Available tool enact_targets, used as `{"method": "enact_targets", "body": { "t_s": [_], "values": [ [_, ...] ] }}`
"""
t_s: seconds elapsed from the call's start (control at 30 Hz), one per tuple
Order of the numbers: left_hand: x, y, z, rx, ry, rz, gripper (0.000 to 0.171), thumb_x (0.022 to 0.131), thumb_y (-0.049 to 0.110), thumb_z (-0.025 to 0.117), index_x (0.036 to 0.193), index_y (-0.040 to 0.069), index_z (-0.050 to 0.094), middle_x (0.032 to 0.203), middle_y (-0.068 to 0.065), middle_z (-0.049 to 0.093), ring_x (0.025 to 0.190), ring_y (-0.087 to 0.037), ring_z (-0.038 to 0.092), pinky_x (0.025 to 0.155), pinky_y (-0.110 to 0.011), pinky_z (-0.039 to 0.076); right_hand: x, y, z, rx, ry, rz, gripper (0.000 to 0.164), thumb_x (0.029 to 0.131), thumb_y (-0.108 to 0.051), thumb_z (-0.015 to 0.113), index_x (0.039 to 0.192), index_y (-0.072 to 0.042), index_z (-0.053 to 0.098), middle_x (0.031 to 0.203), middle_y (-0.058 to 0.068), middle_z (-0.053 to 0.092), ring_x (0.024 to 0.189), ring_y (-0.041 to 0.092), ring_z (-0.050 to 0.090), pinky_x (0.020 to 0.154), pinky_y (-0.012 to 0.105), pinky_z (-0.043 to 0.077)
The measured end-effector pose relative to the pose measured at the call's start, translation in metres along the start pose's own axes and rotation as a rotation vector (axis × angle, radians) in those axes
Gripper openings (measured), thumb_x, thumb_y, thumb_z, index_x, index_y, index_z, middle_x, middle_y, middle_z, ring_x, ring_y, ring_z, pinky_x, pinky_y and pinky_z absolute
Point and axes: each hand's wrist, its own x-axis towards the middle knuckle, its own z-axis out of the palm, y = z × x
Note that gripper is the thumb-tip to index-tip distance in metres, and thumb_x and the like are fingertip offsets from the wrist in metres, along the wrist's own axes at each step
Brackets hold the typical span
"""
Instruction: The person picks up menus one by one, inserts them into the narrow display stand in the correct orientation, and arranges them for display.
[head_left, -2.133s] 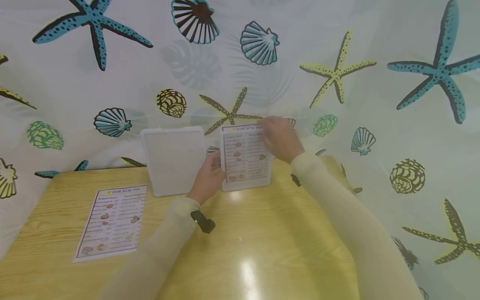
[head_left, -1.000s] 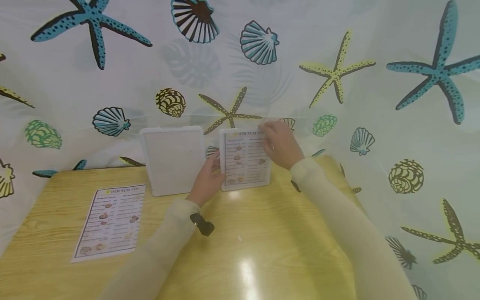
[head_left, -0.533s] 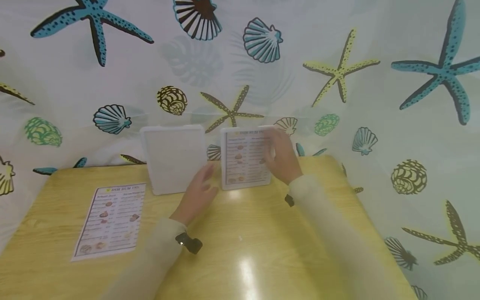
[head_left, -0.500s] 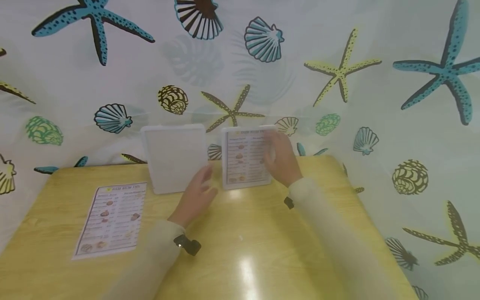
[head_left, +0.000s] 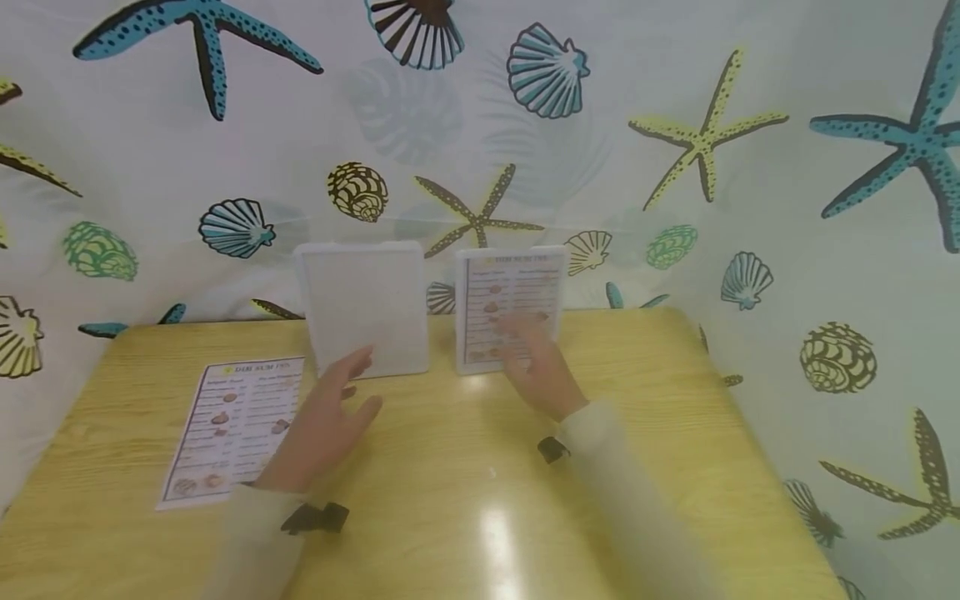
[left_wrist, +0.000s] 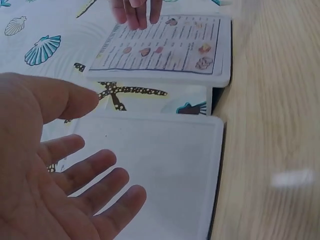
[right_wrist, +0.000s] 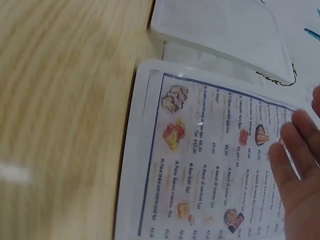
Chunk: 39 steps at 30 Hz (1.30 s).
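Behind everything hangs the shell-and-starfish cloth (head_left: 450, 108), and against it runs the back edge of the wooden desk (head_left: 660, 392). Near that edge two white-rimmed panels stand on their lower edges: the blank panel (head_left: 367, 308) toward the back left corner, and, just beside it across a narrow gap, the smaller menu panel (head_left: 461, 325), its printed sheet (head_left: 517, 283) facing the person. A loose menu (head_left: 225, 429) lies flat by the left edge. I'd judge the panels light and stiff, smooth enough to slip, probably easily tipped; best pinched at the thick side rims, steadied low. The loose menu, thin and easily creased, wants lifting by a corner. The person's left hand (head_left: 318, 429) hangs before the blank panel's lower edge, fingers loosely bent, holding nothing. The right hand (head_left: 543, 375) is before the menu panel, fingers nearly straight, gripping nothing; whether they touch its face I cannot tell.
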Motion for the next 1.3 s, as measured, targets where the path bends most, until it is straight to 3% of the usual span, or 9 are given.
{"method": "enact_targets", "body": {
  "t_s": [0.27, 0.47, 0.6, 0.9, 1.13, 1.3],
  "values": [
    [-0.010, -0.003, -0.023, 0.158, -0.019, 0.032, 0.068, 0.102, 0.030, 0.064, 0.160, 0.011, 0.033, 0.163, -0.013, 0.037, 0.147, -0.039, 0.036, 0.118, -0.061, 0.032, -0.011, 0.000, 0.011, 0.024, -0.056, 0.024, 0.029, 0.102, -0.009, 0.059, 0.130, -0.007, 0.061, 0.131, 0.007, 0.064, 0.126, 0.023, 0.058, 0.113, 0.040, 0.046],
    [-0.009, -0.001, -0.024, 0.214, -0.039, 0.081, 0.068, 0.099, 0.027, 0.070, 0.156, 0.007, 0.039, 0.157, -0.017, 0.042, 0.145, -0.039, 0.038, 0.118, -0.060, 0.032, -0.014, -0.004, 0.008, 0.074, -0.049, 0.017, 0.029, 0.102, -0.008, 0.059, 0.130, -0.003, 0.062, 0.128, 0.012, 0.066, 0.121, 0.027, 0.062, 0.110, 0.044, 0.049],
    [-0.012, 0.003, -0.028, 0.246, -0.042, 0.074, 0.068, 0.098, 0.025, 0.070, 0.156, 0.006, 0.040, 0.156, -0.018, 0.042, 0.145, -0.040, 0.038, 0.118, -0.061, 0.032, -0.017, -0.008, 0.008, 0.075, -0.084, 0.008, 0.032, 0.100, -0.007, 0.061, 0.131, -0.001, 0.061, 0.130, 0.013, 0.064, 0.123, 0.028, 0.060, 0.111, 0.045, 0.048],
    [-0.011, -0.002, -0.037, 0.311, -0.013, 0.075, 0.067, 0.099, 0.024, 0.070, 0.155, 0.004, 0.040, 0.156, -0.021, 0.043, 0.143, -0.043, 0.039, 0.117, -0.062, 0.033, -0.024, 0.005, 0.003, -0.010, -0.122, 0.105, 0.034, 0.102, -0.007, 0.060, 0.136, -0.006, 0.060, 0.138, 0.007, 0.061, 0.129, 0.025, 0.056, 0.113, 0.045, 0.046],
    [-0.010, -0.015, -0.041, 0.339, -0.023, 0.030, 0.068, 0.097, 0.022, 0.070, 0.154, 0.001, 0.040, 0.156, -0.024, 0.042, 0.144, -0.045, 0.037, 0.117, -0.064, 0.032, -0.025, 0.010, 0.002, -0.038, -0.114, 0.171, 0.035, 0.102, -0.007, 0.060, 0.136, -0.008, 0.060, 0.137, 0.004, 0.061, 0.128, 0.022, 0.056, 0.111, 0.044, 0.048],
    [-0.011, -0.032, -0.049, 0.349, -0.053, -0.055, 0.069, 0.098, 0.022, 0.068, 0.155, -0.002, 0.037, 0.155, -0.029, 0.041, 0.143, -0.049, 0.036, 0.116, -0.067, 0.031, -0.027, 0.019, 0.004, -0.046, -0.119, 0.225, 0.035, 0.102, -0.008, 0.059, 0.138, -0.007, 0.059, 0.141, 0.005, 0.058, 0.132, 0.022, 0.053, 0.112, 0.042, 0.047]
  ]
}}
